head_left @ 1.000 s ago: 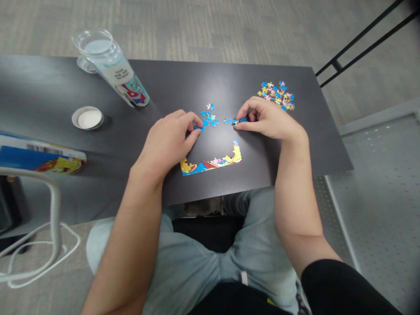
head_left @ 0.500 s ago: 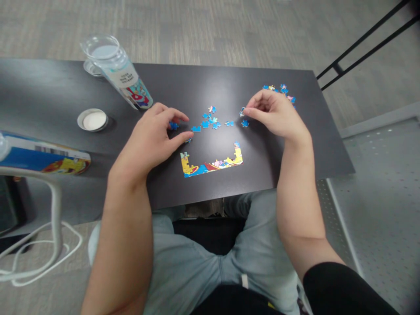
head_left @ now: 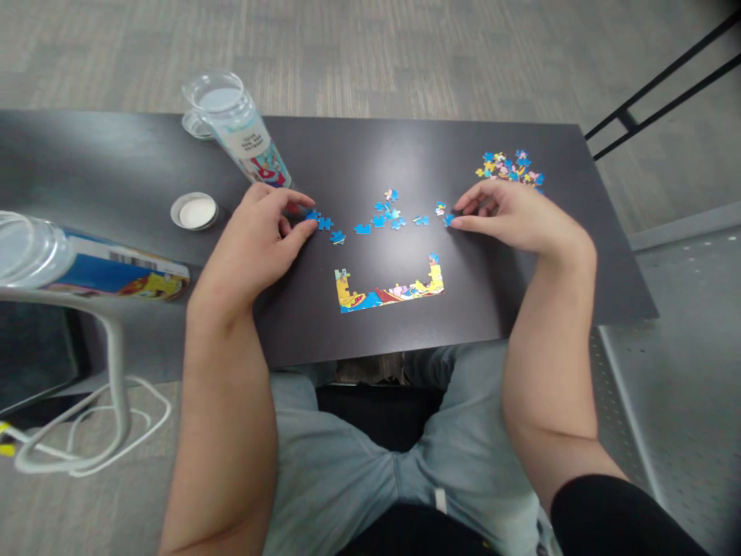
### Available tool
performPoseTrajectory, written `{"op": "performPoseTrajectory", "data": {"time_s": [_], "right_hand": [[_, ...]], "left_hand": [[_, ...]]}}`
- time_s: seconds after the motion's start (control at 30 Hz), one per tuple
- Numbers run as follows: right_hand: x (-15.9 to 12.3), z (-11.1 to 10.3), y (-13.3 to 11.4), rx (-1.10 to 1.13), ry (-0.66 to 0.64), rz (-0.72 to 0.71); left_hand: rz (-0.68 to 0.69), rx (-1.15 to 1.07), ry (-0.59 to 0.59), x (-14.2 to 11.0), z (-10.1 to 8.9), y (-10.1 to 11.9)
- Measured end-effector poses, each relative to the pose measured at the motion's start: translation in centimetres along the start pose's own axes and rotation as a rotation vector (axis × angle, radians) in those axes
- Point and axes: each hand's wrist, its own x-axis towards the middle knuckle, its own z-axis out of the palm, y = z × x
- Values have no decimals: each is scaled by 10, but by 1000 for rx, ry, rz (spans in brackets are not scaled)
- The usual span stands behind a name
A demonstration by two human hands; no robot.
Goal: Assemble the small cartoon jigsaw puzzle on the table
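My left hand (head_left: 263, 243) rests at the left of the loose pieces, thumb and forefinger closed around a blue puzzle piece (head_left: 312, 215). Touching or very near that piece is another blue one (head_left: 325, 224). On the right, my right hand (head_left: 515, 216) has its thumb and forefinger at a blue puzzle piece (head_left: 448, 221) lying on the table. A small pale piece (head_left: 441, 208) sits just beyond it. Between my hands lies a loose cluster of blue pieces (head_left: 379, 222). Closer to me is a joined U-shaped puzzle border (head_left: 376, 299), open at the far side.
A pile of mixed pieces (head_left: 501, 166) lies beyond my right hand. To the left stand a clear printed canister (head_left: 246, 139), a round white-lined lid (head_left: 195, 211) and a second canister (head_left: 127, 266). A white curved stand (head_left: 119, 371) with cable is at lower left.
My right hand has put down the pale piece and moved to the blue one beside it. My left hand has drawn its fingers together at a blue piece. The view has shifted left.
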Motion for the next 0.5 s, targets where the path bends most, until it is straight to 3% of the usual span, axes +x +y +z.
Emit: {"op": "performPoseTrajectory", "data": {"time_s": [0.27,0.5], "right_hand": [[5,9,-4,50,-91,-29],[9,19,-7,55,-92,-89]], "left_hand": [[-21,58,19,0,4,-1],[-38,31,28,0,7,-1]]}}
